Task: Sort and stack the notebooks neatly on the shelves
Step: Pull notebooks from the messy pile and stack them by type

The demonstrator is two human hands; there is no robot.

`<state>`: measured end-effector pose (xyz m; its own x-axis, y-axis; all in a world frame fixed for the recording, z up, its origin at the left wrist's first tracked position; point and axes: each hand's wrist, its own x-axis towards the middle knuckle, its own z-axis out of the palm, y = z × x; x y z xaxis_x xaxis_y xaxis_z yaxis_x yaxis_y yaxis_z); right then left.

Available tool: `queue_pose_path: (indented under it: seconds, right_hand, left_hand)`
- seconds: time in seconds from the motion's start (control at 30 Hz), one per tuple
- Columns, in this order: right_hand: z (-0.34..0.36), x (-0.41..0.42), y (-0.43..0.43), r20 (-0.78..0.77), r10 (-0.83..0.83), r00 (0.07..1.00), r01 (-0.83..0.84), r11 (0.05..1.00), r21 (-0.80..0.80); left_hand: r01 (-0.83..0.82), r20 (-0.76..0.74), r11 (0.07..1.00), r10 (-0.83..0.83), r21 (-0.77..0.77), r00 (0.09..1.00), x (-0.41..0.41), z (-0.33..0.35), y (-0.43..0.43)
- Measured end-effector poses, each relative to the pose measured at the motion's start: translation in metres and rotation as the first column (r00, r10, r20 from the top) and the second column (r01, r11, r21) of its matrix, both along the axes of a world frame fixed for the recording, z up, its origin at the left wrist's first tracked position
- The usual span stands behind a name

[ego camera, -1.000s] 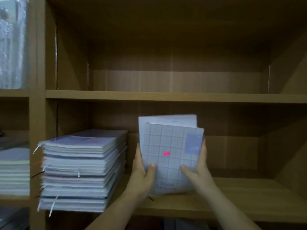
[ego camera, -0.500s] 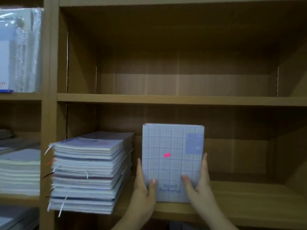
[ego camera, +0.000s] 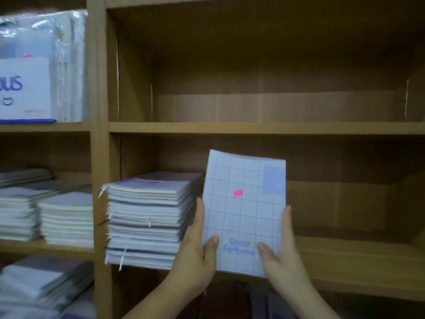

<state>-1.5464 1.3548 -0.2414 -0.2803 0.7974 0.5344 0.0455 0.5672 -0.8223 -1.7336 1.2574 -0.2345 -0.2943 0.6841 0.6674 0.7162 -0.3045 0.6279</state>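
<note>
**A:** Wide look first: a brown wooden shelf unit [ego camera: 99, 157], dim light, split by an upright post. The upper right compartment [ego camera: 264, 127] has bare board and a plain back panel.

**B:** And the middle shelf [ego camera: 356, 256] on the right?

**A:** One tall stack of notebooks [ego camera: 147, 222] lies flat at its left end, paper tabs sticking out of the front edges. To the right of it the board is bare wood.

**B:** Left of the post?

**A:** Two lower piles of notebooks [ego camera: 66, 219] side by side on the same level, another blurry pile [ego camera: 39, 286] on the shelf below, and up top some plastic-wrapped packs [ego camera: 43, 65] standing upright with blue lettering on a white front.

**B:** Now the action.

**A:** Both hands grip a bundle of notebooks [ego camera: 243, 212], pale blue with a grid pattern, a small pink sticker near the middle, "Good Fortune" printed low on the cover. It stands on end, leaning slightly, bottom edge at the front lip of the middle shelf.

**B:** Grip details?

**A:** Left hand [ego camera: 197, 249] is closed on the left edge, thumb across the cover, fingers behind. Right hand [ego camera: 282, 256] mirrors it on the right edge, thumb pressed by the lettering.

**B:** Distance to the tall stack?

**A:** Just beside it, the left hand sitting between the two.
</note>
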Motion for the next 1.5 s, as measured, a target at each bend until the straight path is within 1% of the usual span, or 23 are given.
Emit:
queue_pose_path:
  seconds: [0.07, 0.2, 0.3, 0.4, 0.47, 0.5, 0.53, 0.6, 0.7, 0.77, 0.83, 0.9, 0.93, 0.97, 1.03, 1.1, 1.17, 1.27, 1.33, 1.4, 1.5]
  right_hand:
    - [0.013, -0.007, -0.022, -0.033, 0.034, 0.999, -0.035, 0.999, -0.024]
    - [0.053, -0.02, -0.08, -0.111, 0.071, 0.991, -0.074, 0.997, -0.025]
    - [0.088, -0.033, -0.112, -0.057, 0.091, 0.994, -0.091, 0.996, 0.009]
    - [0.113, -0.056, -0.12, -0.008, 0.118, 0.993, -0.118, 0.993, -0.008]
    - [0.132, -0.079, -0.117, 0.023, 0.138, 0.99, -0.137, 0.989, -0.052]
    - [0.142, -0.09, -0.111, 0.029, 0.155, 0.988, -0.151, 0.983, -0.102]
    - [0.153, -0.103, -0.107, 0.021, 0.17, 0.985, -0.165, 0.975, -0.147]
    - [0.173, -0.131, -0.095, 0.025, 0.162, 0.986, -0.154, 0.969, -0.192]
    - [0.19, -0.17, -0.078, 0.137, 0.077, 0.987, -0.045, 0.973, -0.226]
    - [0.192, -0.188, -0.069, 0.209, 0.001, 0.978, 0.046, 0.974, -0.22]
    - [0.189, -0.201, -0.063, 0.302, -0.061, 0.951, 0.114, 0.981, -0.159]
    - [0.182, -0.207, -0.057, 0.392, -0.115, 0.913, 0.159, 0.984, -0.08]
    - [0.179, -0.207, -0.054, 0.419, -0.127, 0.899, 0.162, 0.986, -0.048]
    - [0.176, -0.204, -0.052, 0.428, -0.118, 0.896, 0.138, 0.99, -0.015]
    - [0.164, -0.19, -0.052, 0.38, -0.016, 0.925, 0.011, 1.0, 0.014]
    - [0.143, -0.17, -0.056, 0.286, 0.118, 0.951, -0.139, 0.989, 0.055]
    - [0.121, -0.159, -0.059, 0.247, 0.176, 0.953, -0.206, 0.973, 0.105]
    - [0.109, -0.168, -0.054, 0.224, 0.153, 0.963, -0.189, 0.97, 0.151]
    - [0.111, -0.178, -0.051, 0.223, 0.127, 0.966, -0.162, 0.976, 0.147]
    - [0.111, -0.185, -0.047, 0.236, 0.111, 0.965, -0.148, 0.979, 0.143]
    - [0.108, -0.187, -0.047, 0.214, 0.108, 0.971, -0.14, 0.981, 0.138]
  left_hand:
    - [-0.004, -0.013, 1.0, 0.004, 0.01, 1.0, -0.005, 0.016, -0.031]
    - [-0.002, 0.117, 0.999, -0.003, 0.045, 0.993, -0.022, 0.054, -0.086]
    - [-0.017, 0.298, 1.0, 0.024, -0.025, 0.954, -0.037, 0.086, -0.119]
    - [-0.014, 0.449, 0.998, 0.039, -0.059, 0.893, -0.051, 0.107, -0.136]
    - [-0.048, 0.518, 0.995, 0.085, -0.084, 0.851, -0.067, 0.123, -0.137]
    - [-0.071, 0.534, 0.993, 0.113, -0.099, 0.838, -0.077, 0.134, -0.135]
    - [-0.1, 0.52, 0.988, 0.146, -0.115, 0.842, -0.09, 0.144, -0.13]
    - [-0.184, 0.445, 0.972, 0.231, -0.146, 0.865, -0.118, 0.162, -0.118]
    - [-0.322, 0.317, 0.93, 0.364, -0.178, 0.876, -0.158, 0.174, -0.092]
    - [-0.43, 0.198, 0.888, 0.457, -0.164, 0.867, -0.174, 0.172, -0.081]
    - [-0.498, 0.085, 0.863, 0.504, -0.084, 0.859, -0.184, 0.162, -0.076]
    - [-0.49, 0.012, 0.871, 0.49, 0.029, 0.872, -0.192, 0.148, -0.073]
    - [-0.461, -0.035, 0.885, 0.464, 0.065, 0.885, -0.196, 0.141, -0.073]
    - [-0.424, -0.083, 0.902, 0.43, 0.077, 0.899, -0.2, 0.134, -0.074]
    - [-0.351, -0.161, 0.936, 0.35, 0.023, 0.923, -0.209, 0.119, -0.082]
    - [-0.293, -0.189, 0.956, 0.282, -0.031, 0.941, -0.215, 0.103, -0.092]
    - [-0.285, -0.196, 0.958, 0.278, -0.011, 0.941, -0.218, 0.092, -0.095]
    - [-0.354, -0.138, 0.933, 0.359, 0.059, 0.923, -0.219, 0.094, -0.09]
    - [-0.361, -0.085, 0.932, 0.362, 0.032, 0.928, -0.22, 0.097, -0.086]
    - [-0.364, -0.093, 0.931, 0.363, 0.007, 0.927, -0.224, 0.097, -0.084]
    - [-0.376, -0.087, 0.926, 0.377, 0.033, 0.922, -0.223, 0.097, -0.08]
